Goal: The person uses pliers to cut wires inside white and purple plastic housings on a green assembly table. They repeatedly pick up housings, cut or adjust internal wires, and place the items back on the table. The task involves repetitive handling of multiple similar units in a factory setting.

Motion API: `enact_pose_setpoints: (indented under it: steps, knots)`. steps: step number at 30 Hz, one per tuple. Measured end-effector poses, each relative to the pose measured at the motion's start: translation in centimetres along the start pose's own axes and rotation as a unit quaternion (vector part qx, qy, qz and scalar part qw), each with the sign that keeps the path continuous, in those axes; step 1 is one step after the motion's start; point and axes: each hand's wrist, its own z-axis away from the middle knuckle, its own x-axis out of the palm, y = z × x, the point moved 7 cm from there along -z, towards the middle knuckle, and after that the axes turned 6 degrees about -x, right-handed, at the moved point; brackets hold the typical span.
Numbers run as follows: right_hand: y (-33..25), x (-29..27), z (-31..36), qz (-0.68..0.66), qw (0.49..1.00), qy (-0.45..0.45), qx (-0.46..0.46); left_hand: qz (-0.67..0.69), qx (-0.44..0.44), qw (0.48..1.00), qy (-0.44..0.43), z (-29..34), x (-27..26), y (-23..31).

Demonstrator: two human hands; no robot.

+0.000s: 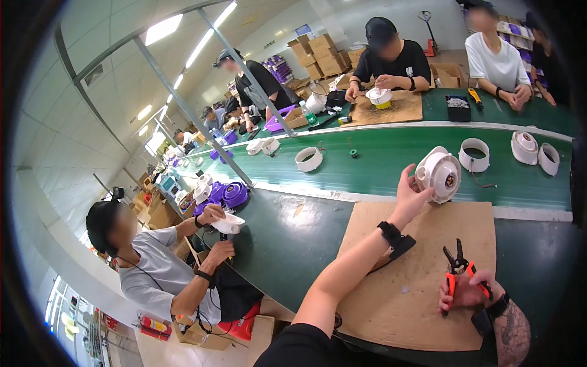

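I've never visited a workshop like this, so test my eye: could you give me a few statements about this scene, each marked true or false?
1. The wearer's left hand holds a white round part. True.
2. The wearer's right hand holds a hammer. False: it holds orange-handled pliers.
3. A brown board lies on the green table in front of the wearer. True.
4. The long belt beyond the brown board is red. False: it is green.
5. Across the belt, a yellow tool lies beside a black box. True.
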Motion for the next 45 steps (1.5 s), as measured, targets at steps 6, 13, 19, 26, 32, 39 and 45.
enact_pose_setpoints:
  steps: [6,13,19,26,32,39,45]
  knots:
    - [-6.5,4.3,1.5,0.441,0.865,0.238,-0.011,-0.024,0.028,0.998,-0.048,0.6,-0.2,1.1]
    - [-14.4,8.4,6.8,0.829,0.278,0.441,-0.203,0.039,-0.07,0.991,-0.106,4.8,3.7,6.3]
    - [-14.1,8.1,7.0,0.853,0.206,0.454,-0.153,-0.039,-0.043,0.989,-0.137,6.9,4.9,6.9]
    - [-13.6,7.4,6.9,0.866,0.188,0.444,-0.133,-0.087,-0.017,0.986,-0.145,7.3,5.6,6.0]
    - [-13.3,7.1,7.1,0.868,0.181,0.448,-0.116,-0.11,0.022,0.982,-0.15,8.2,6.9,6.4]
    - [-13.0,7.0,5.1,0.852,0.225,0.422,-0.212,-0.222,0.059,0.962,-0.15,8.3,4.4,6.5]
    - [-11.1,-1.3,2.9,0.555,0.662,0.501,-0.056,-0.284,0.18,0.933,-0.126,8.5,2.5,7.7]
